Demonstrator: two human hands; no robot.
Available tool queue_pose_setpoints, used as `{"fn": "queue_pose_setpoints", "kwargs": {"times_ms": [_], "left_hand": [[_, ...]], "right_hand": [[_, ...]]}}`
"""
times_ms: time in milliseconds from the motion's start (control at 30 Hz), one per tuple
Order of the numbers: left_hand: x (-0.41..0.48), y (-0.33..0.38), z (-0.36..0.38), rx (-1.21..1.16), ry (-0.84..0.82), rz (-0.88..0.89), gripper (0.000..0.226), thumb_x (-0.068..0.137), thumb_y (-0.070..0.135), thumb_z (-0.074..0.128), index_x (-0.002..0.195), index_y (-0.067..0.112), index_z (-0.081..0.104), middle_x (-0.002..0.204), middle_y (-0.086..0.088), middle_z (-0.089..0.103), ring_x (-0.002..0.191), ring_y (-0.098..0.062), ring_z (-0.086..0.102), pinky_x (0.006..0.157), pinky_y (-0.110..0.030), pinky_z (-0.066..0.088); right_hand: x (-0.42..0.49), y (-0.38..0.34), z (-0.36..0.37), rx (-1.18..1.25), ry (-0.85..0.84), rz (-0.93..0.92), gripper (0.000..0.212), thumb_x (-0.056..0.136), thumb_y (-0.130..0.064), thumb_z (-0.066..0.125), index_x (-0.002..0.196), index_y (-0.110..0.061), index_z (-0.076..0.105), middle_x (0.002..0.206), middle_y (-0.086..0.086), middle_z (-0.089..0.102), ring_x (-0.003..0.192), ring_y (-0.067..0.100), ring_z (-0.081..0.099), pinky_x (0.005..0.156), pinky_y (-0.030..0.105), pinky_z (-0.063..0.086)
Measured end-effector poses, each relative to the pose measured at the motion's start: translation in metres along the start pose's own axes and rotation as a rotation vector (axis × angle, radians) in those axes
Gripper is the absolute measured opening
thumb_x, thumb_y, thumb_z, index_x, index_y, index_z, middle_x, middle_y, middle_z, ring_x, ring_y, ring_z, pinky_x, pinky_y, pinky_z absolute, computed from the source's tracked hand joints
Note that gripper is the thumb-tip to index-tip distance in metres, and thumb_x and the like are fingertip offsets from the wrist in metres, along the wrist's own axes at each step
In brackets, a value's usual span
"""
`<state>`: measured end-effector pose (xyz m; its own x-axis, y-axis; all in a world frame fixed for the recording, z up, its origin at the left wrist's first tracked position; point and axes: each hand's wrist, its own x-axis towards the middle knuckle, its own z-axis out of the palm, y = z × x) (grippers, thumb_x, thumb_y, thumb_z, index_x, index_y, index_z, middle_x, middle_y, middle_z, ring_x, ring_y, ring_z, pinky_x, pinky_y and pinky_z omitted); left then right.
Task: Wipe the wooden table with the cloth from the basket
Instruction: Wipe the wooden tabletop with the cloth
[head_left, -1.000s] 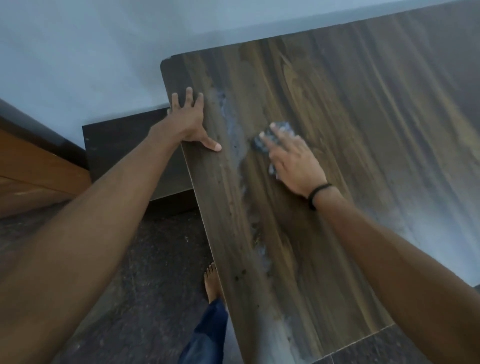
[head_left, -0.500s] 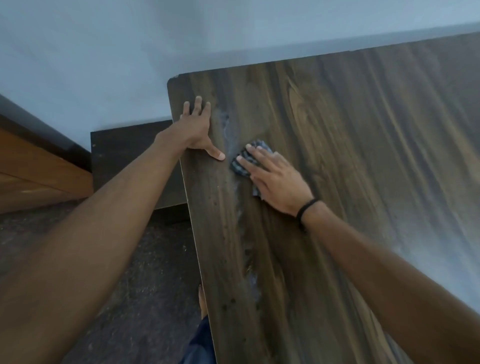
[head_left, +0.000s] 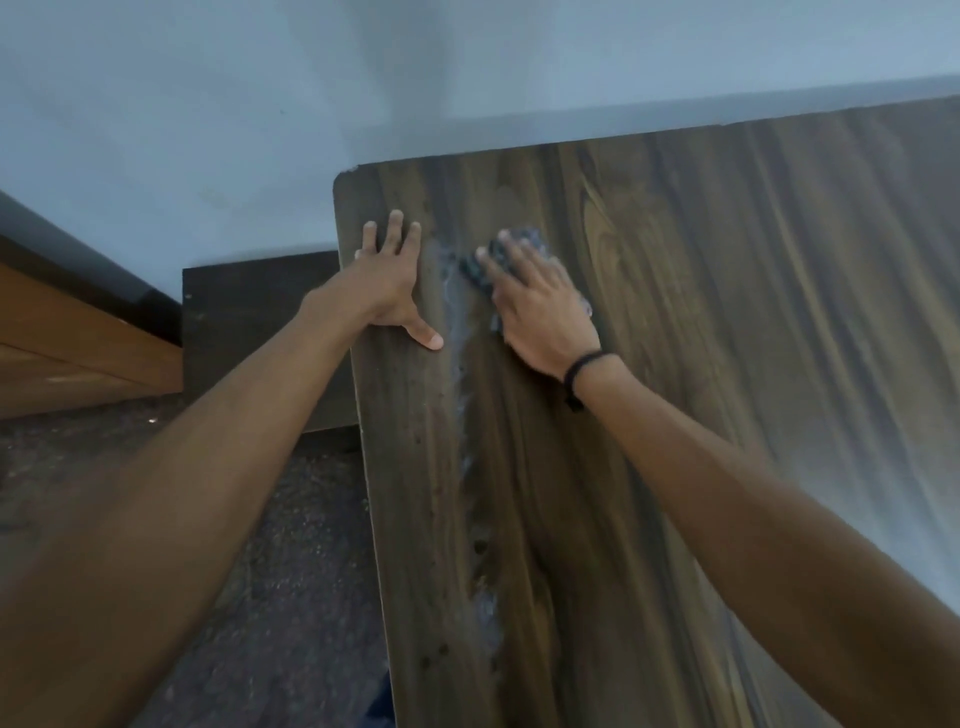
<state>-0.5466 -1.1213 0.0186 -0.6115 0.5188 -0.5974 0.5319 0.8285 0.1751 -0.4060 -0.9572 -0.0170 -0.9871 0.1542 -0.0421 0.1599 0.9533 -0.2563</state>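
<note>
The dark wooden table (head_left: 701, 364) fills the right side of the view, its far left corner against the wall. A pale wet streak (head_left: 457, 332) runs down the top near its left edge. My right hand (head_left: 540, 306) lies flat with straight fingers on a small dark grey cloth (head_left: 480, 267) and presses it onto the wood at the top of the streak. Most of the cloth is hidden under the palm. My left hand (head_left: 395, 291) rests flat on the table's left edge, fingers spread, thumb pointing right. No basket is in view.
A pale wall (head_left: 260, 104) stands directly behind the table. A low dark board (head_left: 249, 312) leans against the wall left of the table, and a brown wooden piece (head_left: 67, 343) sits further left. Dark speckled floor (head_left: 260, 571) lies below the table's left edge.
My right hand slid the cloth left toward the streak, then up along it toward the far corner. My left hand stayed pressed on the table's edge. The camera view shifted down and left.
</note>
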Motion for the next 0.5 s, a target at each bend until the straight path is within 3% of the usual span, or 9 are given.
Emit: {"fn": "queue_pose_setpoints", "kwargs": {"times_ms": [67,200,333,367,467,500], "left_hand": [[-0.003,-0.002,0.001,0.002,0.018,0.01,0.154,0.056,0.055,0.089,0.155,0.013,-0.021,0.16,-0.006,-0.033,0.147,-0.036,-0.024,0.121,-0.053,0.001],[-0.002,-0.002,-0.004,-0.013,0.003,0.02,0.152,0.058,0.053,0.089,0.154,0.014,-0.022,0.159,-0.006,-0.034,0.147,-0.036,-0.026,0.121,-0.053,0.001],[-0.001,-0.001,0.001,0.006,0.003,0.008,0.153,0.058,0.055,0.088,0.154,0.014,-0.024,0.158,-0.006,-0.036,0.146,-0.036,-0.027,0.12,-0.052,0.0],[-0.001,-0.001,0.0,0.005,-0.002,0.006,0.152,0.059,0.055,0.088,0.154,0.014,-0.024,0.158,-0.005,-0.036,0.146,-0.036,-0.027,0.12,-0.051,0.0],[-0.001,0.0,-0.006,0.0,-0.027,0.007,0.151,0.061,0.053,0.087,0.153,0.014,-0.025,0.157,-0.006,-0.037,0.146,-0.036,-0.028,0.12,-0.052,0.001],[-0.001,0.001,-0.006,0.0,-0.026,0.006,0.151,0.061,0.053,0.088,0.153,0.013,-0.025,0.157,-0.006,-0.037,0.146,-0.036,-0.028,0.12,-0.052,0.001]], "right_hand": [[-0.006,0.013,-0.001,-0.031,-0.025,-0.183,0.052,0.105,-0.032,0.034,0.157,-0.032,0.028,0.166,0.001,0.02,0.152,0.024,0.018,0.121,0.045,0.018],[0.045,0.025,-0.013,0.049,0.015,0.166,0.052,0.107,-0.031,0.032,0.158,-0.031,0.024,0.167,0.002,0.015,0.154,0.025,0.011,0.124,0.048,0.013],[0.042,0.029,-0.01,-0.025,-0.06,-0.171,0.052,0.106,-0.035,0.029,0.158,-0.035,0.023,0.167,-0.002,0.014,0.154,0.022,0.012,0.123,0.046,0.013],[0.05,0.036,-0.014,-0.033,-0.05,-0.157,0.052,0.106,-0.034,0.029,0.158,-0.034,0.023,0.167,-0.001,0.014,0.154,0.023,0.012,0.124,0.047,0.014],[0.081,0.036,-0.023,0.044,-0.012,0.176,0.052,0.107,-0.031,0.029,0.159,-0.031,0.02,0.168,0.002,0.01,0.154,0.024,0.008,0.124,0.045,0.009],[0.082,0.028,-0.021,0.043,-0.012,0.168,0.053,0.107,-0.03,0.03,0.159,-0.031,0.02,0.168,0.002,0.01,0.154,0.024,0.007,0.123,0.044,0.008]]}}
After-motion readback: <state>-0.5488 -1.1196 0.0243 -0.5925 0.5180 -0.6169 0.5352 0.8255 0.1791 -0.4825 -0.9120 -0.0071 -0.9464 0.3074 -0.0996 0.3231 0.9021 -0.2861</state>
